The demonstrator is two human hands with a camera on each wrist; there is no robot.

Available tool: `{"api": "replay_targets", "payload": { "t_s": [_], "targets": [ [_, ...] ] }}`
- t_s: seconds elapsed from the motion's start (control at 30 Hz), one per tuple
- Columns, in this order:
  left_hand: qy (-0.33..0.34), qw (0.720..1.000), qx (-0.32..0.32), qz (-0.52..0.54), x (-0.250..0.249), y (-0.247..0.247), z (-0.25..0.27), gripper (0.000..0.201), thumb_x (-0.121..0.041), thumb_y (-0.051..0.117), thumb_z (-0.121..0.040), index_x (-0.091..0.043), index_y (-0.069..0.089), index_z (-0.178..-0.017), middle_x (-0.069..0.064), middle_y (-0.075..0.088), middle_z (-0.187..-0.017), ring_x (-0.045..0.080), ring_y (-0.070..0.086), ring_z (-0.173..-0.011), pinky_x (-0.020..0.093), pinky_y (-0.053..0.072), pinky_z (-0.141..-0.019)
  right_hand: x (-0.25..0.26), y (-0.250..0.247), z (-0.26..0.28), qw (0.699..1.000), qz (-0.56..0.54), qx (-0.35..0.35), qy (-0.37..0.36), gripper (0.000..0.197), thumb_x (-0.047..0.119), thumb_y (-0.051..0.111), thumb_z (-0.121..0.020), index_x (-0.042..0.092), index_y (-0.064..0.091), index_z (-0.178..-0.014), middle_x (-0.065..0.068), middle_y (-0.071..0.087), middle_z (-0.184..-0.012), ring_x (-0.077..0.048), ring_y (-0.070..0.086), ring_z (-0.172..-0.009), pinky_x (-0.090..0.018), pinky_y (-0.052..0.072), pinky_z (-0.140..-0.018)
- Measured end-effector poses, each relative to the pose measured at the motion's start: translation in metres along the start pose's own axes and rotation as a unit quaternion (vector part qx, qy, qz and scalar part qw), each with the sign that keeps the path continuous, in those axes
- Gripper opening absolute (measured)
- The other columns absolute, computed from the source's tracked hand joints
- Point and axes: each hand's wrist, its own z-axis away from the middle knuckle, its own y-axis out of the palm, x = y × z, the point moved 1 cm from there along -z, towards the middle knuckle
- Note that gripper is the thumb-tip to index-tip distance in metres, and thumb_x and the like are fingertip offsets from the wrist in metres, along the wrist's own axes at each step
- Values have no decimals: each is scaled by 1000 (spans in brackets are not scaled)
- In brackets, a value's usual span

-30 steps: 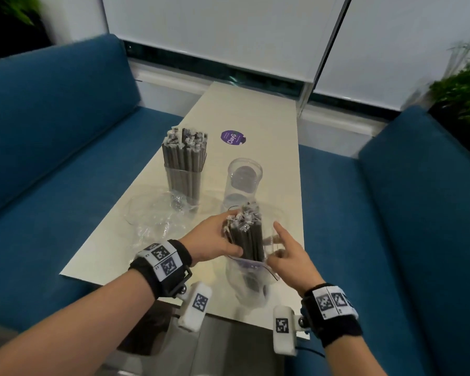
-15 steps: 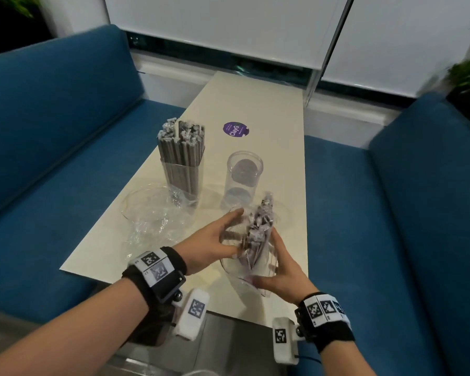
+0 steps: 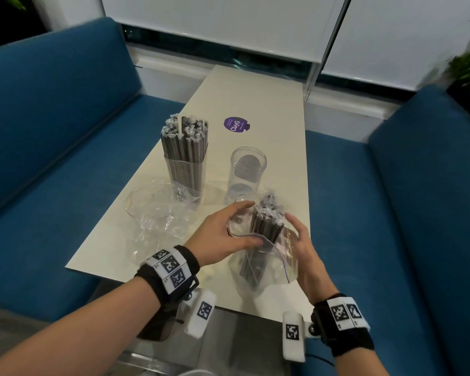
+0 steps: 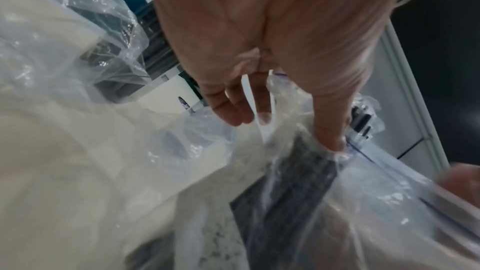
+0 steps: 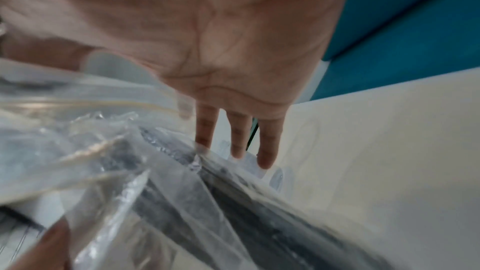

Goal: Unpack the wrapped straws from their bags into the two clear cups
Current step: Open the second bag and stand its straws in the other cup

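Both spread, left hand (image 3: 223, 231) seemingly thumbs the bag (image 3: 281, 263), right hand (image 3: 305, 253) touches it.

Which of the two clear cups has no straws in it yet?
The right-hand cup, nearer the purple sticker, stands empty; the left-hand cup is packed with wrapped straws.

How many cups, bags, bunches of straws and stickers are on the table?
Clear cups: 2, the full cup and the empty cup
Clear bags: 2, the crumpled empty bag and the bag with straws in it
Bunches of wrapped straws: 2, the bunch in the cup and the bunch in the bag
Purple sticker: 1
Total: 7
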Motion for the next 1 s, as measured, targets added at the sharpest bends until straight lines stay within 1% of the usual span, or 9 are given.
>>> {"api": "replay_targets", "payload": {
  "t_s": [0.13, 0.23, 0.37, 0.47, 0.57, 0.63, 0.7, 0.87, 1.0],
  "targets": [
    [-25, 999, 18, -17, 5, 2, 1, 69, -55, 89, -61, -55, 53, -120, -15, 53, -144, 4, 48, -136, 35, 41, -115, -12, 10, 7, 993, 114, 31, 9, 150, 26, 98, -56, 68, -9, -151, 7, 37, -165, -11, 45, -148, -44, 35, -122],
    [-71, 997, 43, 2, 17, 14, 4, 73, -58, 86, -59, -39, 56, -123, -13, 62, -134, 6, 57, -128, 41, 44, -113, -18, 29, 3, 985, 169, 13, 36, 160, 32, 98, -60, 52, -31, -153, 16, 51, -148, -13, 56, -137, -39, 41, -117],
    [-75, 995, 58, 43, 13, 24, 8, 74, -42, 94, -62, -34, 50, -120, -9, 71, -115, 9, 67, -112, 43, 52, -103, 0, 44, -3, 987, 157, -5, -28, 97, 34, 90, -67, 51, 36, -146, 6, 71, -122, -13, 73, -108, -47, 61, -96],
    [-51, 994, 33, 92, 2, 21, 8, 81, -24, 97, -65, -32, 49, -129, -21, 73, -110, -9, 66, -102, 12, 52, -89, 24, 51, -1, 975, 197, 27, -101, 62, 19, 83, -75, 64, 59, -111, -4, 64, -121, -23, 68, -111, -50, 60, -94],
    [-39, 988, -35, 143, -12, 14, 5, 62, -14, 93, -70, -25, 62, -123, -21, 76, -103, -9, 69, -97, 5, 50, -80, 24, 37, 6, 978, 185, 23, -93, 84, 45, 88, -61, 58, 51, -136, 10, 39, -142, -4, 48, -134, -33, 49, -112],
    [-59, 972, -53, 222, -19, 8, 3, 50, -4, 86, -78, -19, 64, -120, -16, 79, -100, -1, 74, -95, 16, 58, -85, 16, 25, 15, 990, 109, 21, -85, 133, 51, 97, -44, 42, 31, -159, 15, 34, -155, -1, 40, -146, -28, 45, -115],
    [-71, 947, -59, 307, -24, 7, 1, 49, 0, 82, -80, -11, 63, -123, -4, 81, -105, 17, 77, -102, 36, 61, -94, 14, 24, 20, 993, 86, 18, -83, 148, 49, 104, -39, 36, 24, -162, 12, 35, -161, -9, 44, -148, -38, 46, -116],
    [-85, 929, -39, 358, -38, 27, -2, 59, -16, 89, -77, -13, 60, -128, 9, 75, -121, 30, 72, -115, 42, 60, -95, 10, 43, 9, 967, 215, -120, -60, 61, 38, 93, -71, 30, 64, -124, 11, 76, -100, 3, 72, -86, -15, 57, -71],
    [-60, 975, -5, 215, -50, 22, -3, 82, -44, 90, -72, -29, 42, -136, -16, 67, -123, -9, 63, -114, 37, 48, -110, 9, 35, 3, 949, 240, -205, -26, 33, 25, 80, -82, 29, 66, -111, 3, 73, -84, -21, 71, -71, -36, 61, -62]
  ]
}}
